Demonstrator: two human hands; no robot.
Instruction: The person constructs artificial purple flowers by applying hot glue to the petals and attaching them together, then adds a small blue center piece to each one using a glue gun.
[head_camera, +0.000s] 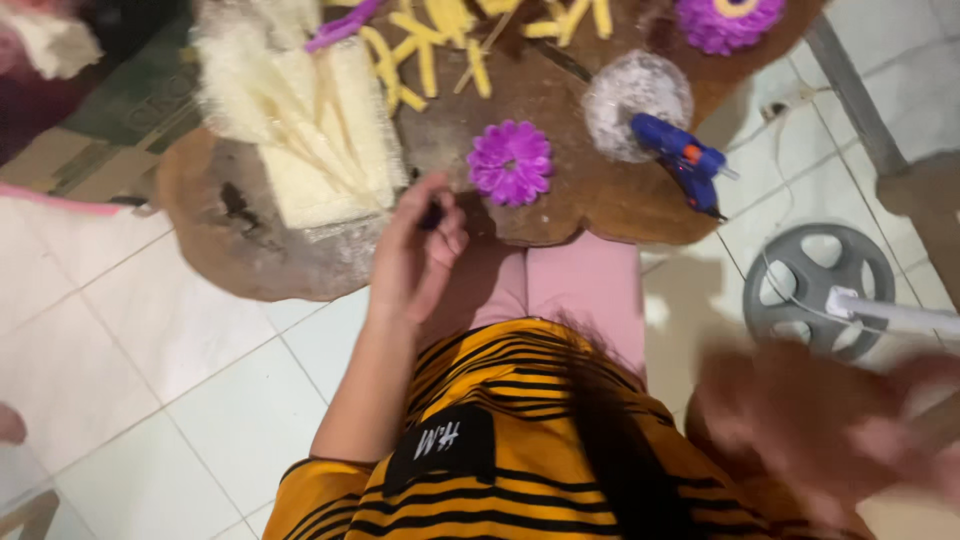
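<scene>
My left hand (415, 255) is at the near edge of a low wooden table (590, 205), fingers pinched on a small dark purple piece (432, 215). Just right of it a purple flower (510, 160) lies on the table, apart from the hand. My right hand (830, 430) is a blur close to the camera at the lower right, away from the table, and its fingers cannot be made out. A blue glue gun (682, 160) lies right of the flower, next to a clear glittery round dish (632, 90).
A pile of white fuzzy strips (315, 130) covers the table's left part, with yellow strips (440, 45) behind it. A second purple flower (728, 20) sits at the far right. A grey round fan base (820, 285) and cord lie on the white tiled floor.
</scene>
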